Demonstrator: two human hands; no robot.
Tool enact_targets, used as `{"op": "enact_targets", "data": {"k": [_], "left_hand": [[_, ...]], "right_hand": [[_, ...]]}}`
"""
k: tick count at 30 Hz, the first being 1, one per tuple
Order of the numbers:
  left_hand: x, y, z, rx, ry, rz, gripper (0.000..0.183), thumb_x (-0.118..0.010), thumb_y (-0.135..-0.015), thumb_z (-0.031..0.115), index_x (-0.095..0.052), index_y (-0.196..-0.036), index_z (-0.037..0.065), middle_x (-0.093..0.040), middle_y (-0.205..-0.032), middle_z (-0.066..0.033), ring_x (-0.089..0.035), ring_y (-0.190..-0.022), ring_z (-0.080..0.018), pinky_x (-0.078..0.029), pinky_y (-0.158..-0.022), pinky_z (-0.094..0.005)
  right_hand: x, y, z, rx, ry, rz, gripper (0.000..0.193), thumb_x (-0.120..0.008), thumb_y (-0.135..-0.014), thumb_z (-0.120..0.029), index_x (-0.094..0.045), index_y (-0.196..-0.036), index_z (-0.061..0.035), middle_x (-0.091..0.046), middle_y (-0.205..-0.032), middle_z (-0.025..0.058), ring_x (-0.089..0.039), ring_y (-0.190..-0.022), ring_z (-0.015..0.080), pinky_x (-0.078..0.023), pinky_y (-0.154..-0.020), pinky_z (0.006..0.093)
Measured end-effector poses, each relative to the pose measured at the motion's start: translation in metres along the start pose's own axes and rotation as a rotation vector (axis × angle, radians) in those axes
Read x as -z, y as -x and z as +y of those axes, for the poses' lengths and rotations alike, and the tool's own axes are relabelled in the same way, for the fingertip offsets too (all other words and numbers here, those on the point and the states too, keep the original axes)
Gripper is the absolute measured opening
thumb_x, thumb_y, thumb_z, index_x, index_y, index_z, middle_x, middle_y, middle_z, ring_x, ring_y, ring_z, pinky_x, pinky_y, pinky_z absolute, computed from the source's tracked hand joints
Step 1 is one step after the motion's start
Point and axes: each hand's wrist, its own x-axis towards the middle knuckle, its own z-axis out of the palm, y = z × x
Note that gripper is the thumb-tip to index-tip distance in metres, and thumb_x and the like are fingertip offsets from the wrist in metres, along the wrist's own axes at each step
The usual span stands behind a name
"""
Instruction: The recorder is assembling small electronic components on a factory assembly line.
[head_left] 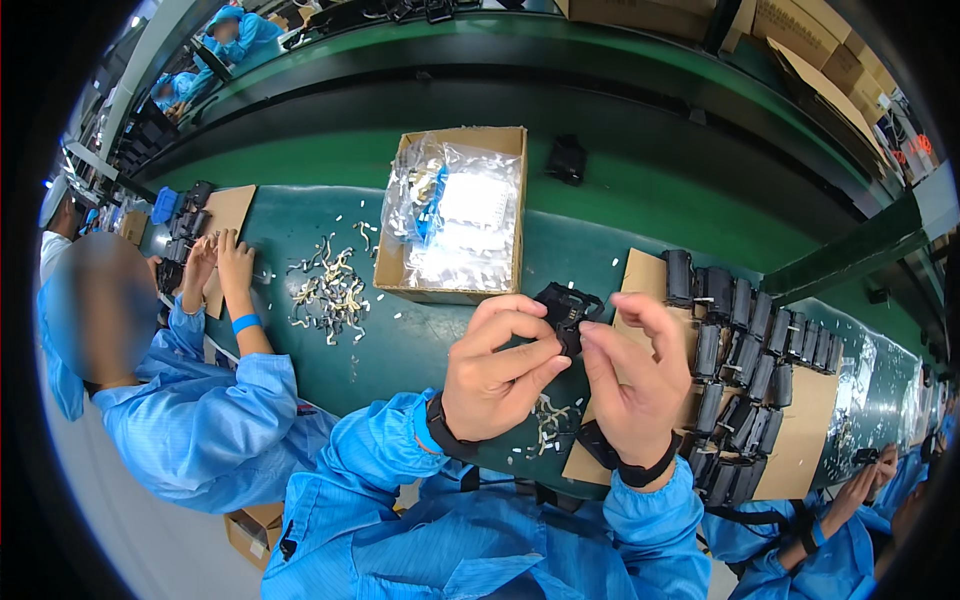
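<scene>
A black plastic housing (568, 312) with small metal contacts on its face is held up over the bench in front of me. My left hand (500, 370) pinches its left side between thumb and fingers. At its lower right edge is the thumb of my right hand (642, 378), with the index finger curled above; whether a small piece sits between these fingers is hidden. Below the hands lies a small pile of short wires with white connectors (550, 422).
Rows of black housings (742, 348) cover a cardboard sheet (808, 430) on the right. An open carton (450, 294) with plastic bags stands ahead. Left of it lies a larger wire pile (335, 290). Co-workers sit on both sides; a black part (567, 158) lies beyond the carton.
</scene>
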Motion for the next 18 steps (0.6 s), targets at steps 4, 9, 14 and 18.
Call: {"op": "enact_targets", "data": {"k": [4, 9, 14, 18], "left_hand": [[-0.001, -0.001, -0.001, -0.008, 0.027, 0.026, 0.018, -0.084, -0.076, 0.0, -0.077, -0.092, -0.001, -0.067, -0.093, -0.0089, -0.064, -0.104, -0.0337, -0.052, -0.091, -0.0437], [-0.002, -0.004, 0.0, -0.038, -0.026, 0.037, 0.016, -0.083, -0.078, -0.001, -0.077, -0.093, -0.001, -0.067, -0.092, -0.0095, -0.065, -0.097, -0.0328, -0.053, -0.087, -0.0423], [0.002, -0.002, 0.0, 0.089, -0.019, 0.002, 0.015, -0.08, -0.084, 0.002, -0.078, -0.098, 0.002, -0.07, -0.092, -0.0095, -0.066, -0.089, -0.0298, -0.054, -0.081, -0.0382], [-0.003, 0.004, -0.009, 0.06, 0.011, -0.045, 0.027, -0.079, -0.082, 0.002, -0.078, -0.109, 0.002, -0.072, -0.102, -0.0102, -0.068, -0.097, -0.0303, -0.055, -0.085, -0.0387]], "right_hand": [[0.004, -0.004, -0.001, 0.107, 0.061, -0.067, 0.034, -0.081, -0.074, 0.003, -0.08, -0.105, -0.009, -0.066, -0.12, 0.0133, -0.065, -0.107, 0.0322, -0.056, -0.087, 0.039], [0.002, -0.004, -0.002, 0.193, 0.214, -0.065, 0.032, -0.08, -0.076, 0.001, -0.08, -0.107, -0.0094, -0.065, -0.122, 0.015, -0.065, -0.108, 0.0322, -0.056, -0.088, 0.0389], [-0.008, 0.0, -0.004, -0.133, -0.116, -0.052, 0.043, -0.076, -0.091, -0.006, -0.067, -0.133, -0.0058, -0.06, -0.135, 0.0181, -0.062, -0.118, 0.0304, -0.057, -0.091, 0.0372], [-0.012, 0.006, 0.004, -0.544, -0.655, -0.293, 0.064, -0.073, -0.099, -0.01, -0.042, -0.154, -0.0031, -0.055, -0.142, 0.0143, -0.058, -0.125, 0.0224, -0.057, -0.093, 0.0339]]}}
